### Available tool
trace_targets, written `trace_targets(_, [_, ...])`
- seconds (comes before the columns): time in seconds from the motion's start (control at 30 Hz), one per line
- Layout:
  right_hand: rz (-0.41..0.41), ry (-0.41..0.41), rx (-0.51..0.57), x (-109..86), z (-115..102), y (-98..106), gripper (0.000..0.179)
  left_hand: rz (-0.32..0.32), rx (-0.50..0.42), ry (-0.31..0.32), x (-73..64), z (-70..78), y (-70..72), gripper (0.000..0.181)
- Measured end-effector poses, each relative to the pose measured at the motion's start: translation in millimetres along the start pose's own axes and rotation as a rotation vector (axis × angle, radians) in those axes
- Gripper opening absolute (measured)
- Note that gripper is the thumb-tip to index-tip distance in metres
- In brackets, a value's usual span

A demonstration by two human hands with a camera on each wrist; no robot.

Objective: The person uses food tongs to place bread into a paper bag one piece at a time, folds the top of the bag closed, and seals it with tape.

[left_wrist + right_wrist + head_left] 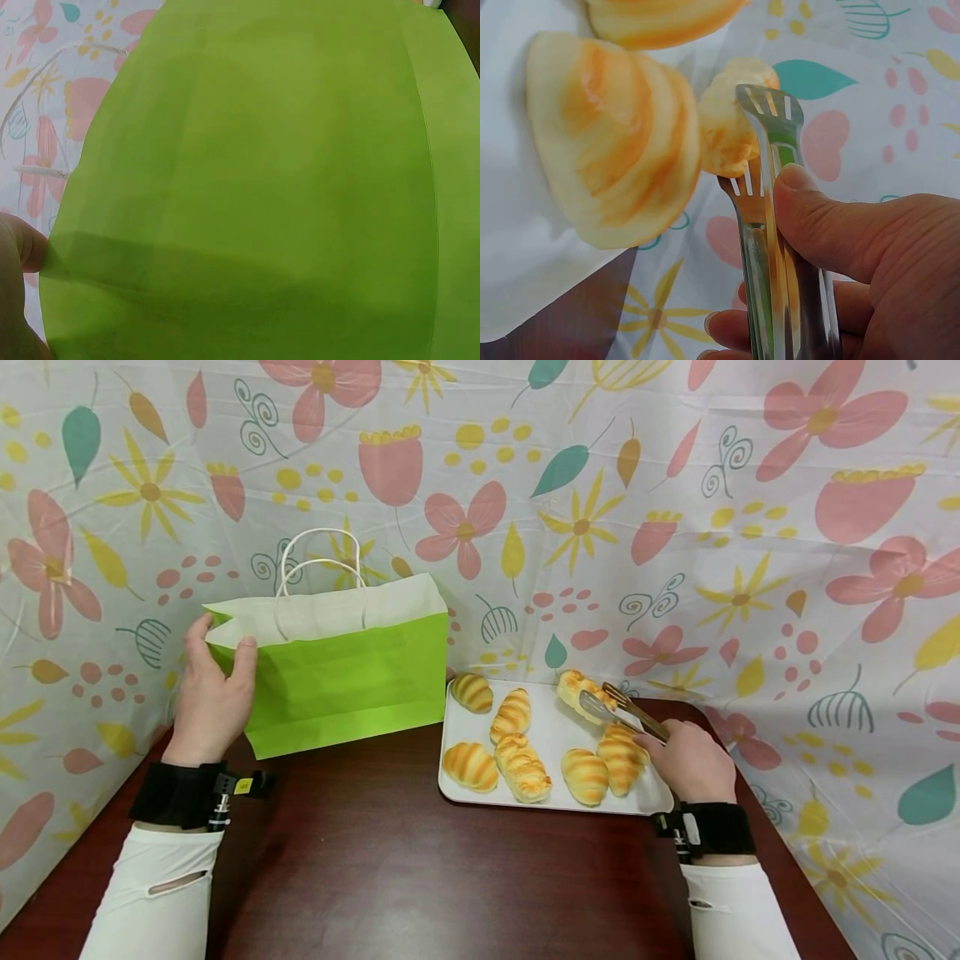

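At the left in the head view stands a bright green paper bag (pixel 352 681) with a white inside and white twisted handles. My left hand (pixel 213 697) grips its upper left corner, thumb on the front face. The bag (pixel 285 187) fills most of the left wrist view. My right hand (pixel 693 764) holds metal tongs (pixel 776 139). Between the tongs' slotted tips is a bumpy yellow bread roll (pixel 573 689), held over the back right of a white tray (pixel 558 735). The right wrist view shows this roll (pixel 727 124) beyond a larger striped roll (pixel 615 142).
Several more bread rolls lie on the tray, among them a striped one (pixel 470 767) at front left and a bumpy one (pixel 523 768) near the middle. A dark wooden table (pixel 420 877) lies beneath. A flower-patterned cloth (pixel 465 460) hangs close behind the bag and tray.
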State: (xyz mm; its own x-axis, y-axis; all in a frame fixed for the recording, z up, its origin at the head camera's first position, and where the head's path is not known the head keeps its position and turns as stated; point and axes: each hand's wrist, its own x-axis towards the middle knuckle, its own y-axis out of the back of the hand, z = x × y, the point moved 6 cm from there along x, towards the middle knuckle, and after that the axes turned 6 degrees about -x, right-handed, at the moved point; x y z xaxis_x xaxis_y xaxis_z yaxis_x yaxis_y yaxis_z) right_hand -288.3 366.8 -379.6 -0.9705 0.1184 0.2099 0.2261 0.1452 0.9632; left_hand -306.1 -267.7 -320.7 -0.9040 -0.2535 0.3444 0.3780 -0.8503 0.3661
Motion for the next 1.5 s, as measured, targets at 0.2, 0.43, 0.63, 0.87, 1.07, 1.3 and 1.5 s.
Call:
trace_targets(0.2, [0.004,-0.004,-0.001,-1.1,-5,5,0.049,0.004,-0.003,-0.002,0.6,-0.6,-0.1,0.076])
trace_targets(0.43, [0.011,0.0,-0.002,-4.1,-11,12,0.047,0.005,-0.004,-0.001,0.9,-0.7,0.1,0.075])
trace_targets(0.63, [0.032,0.016,-0.002,-6.5,-16,16,0.051,0.003,0.001,0.003,0.6,-0.6,0.3,0.075])
trace_targets(0.87, [0.079,0.069,0.009,-11.4,-25,24,0.064,0.0,-0.001,-0.006,0.7,0.2,0.3,0.076])
trace_targets(1.07, [0.099,0.082,0.019,-15.7,-33,31,0.065,-0.001,0.0,-0.002,0.2,-0.6,0.4,0.076])
trace_targets(1.3, [0.132,0.103,0.029,-19.5,-42,39,0.065,0.003,0.0,-0.008,1.7,-1.6,0.8,0.075])
trace_targets(1.5, [0.145,0.116,0.033,-22.0,-47,41,0.063,0.008,0.001,-0.019,1.9,-1.3,0.1,0.073])
